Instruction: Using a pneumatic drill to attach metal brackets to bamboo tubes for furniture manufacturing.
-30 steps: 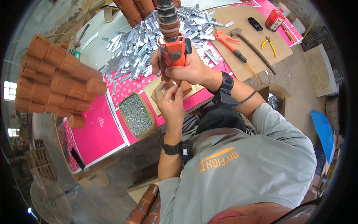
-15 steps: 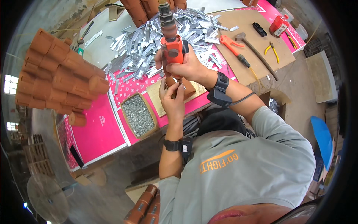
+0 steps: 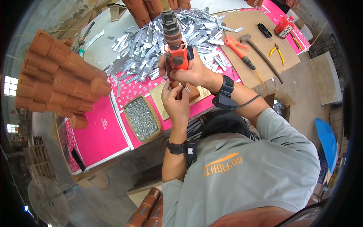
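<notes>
My right hand [image 3: 194, 72] grips an orange power screwdriver [image 3: 177, 58], which stands upright with its dark hose fitting toward the top of the view. Below it, a brown, clay-coloured cylindrical piece [image 3: 194, 93] lies on a light board [image 3: 158, 99] at the table's near edge. My left hand [image 3: 177, 104] is closed at the piece's left side, finger and thumb pinched together. A small silver screw [image 3: 188, 89] sticks out by these fingertips. The driver's tip is hidden behind my hands. Left of the board stands a box of screws [image 3: 141, 118].
Flat metal strips [image 3: 145, 53] lie heaped beyond my hands. Brown cylinders [image 3: 62, 77] are stacked at the left. On brown cardboard at the right are an orange air gun [image 3: 235, 47], a hammer [image 3: 261, 56], yellow-handled pliers [image 3: 277, 53] and a red bottle [image 3: 283, 27].
The screwdriver and my right hand have shifted slightly down in the view. My left hand stays pinched beside the brown piece, also slightly lower.
</notes>
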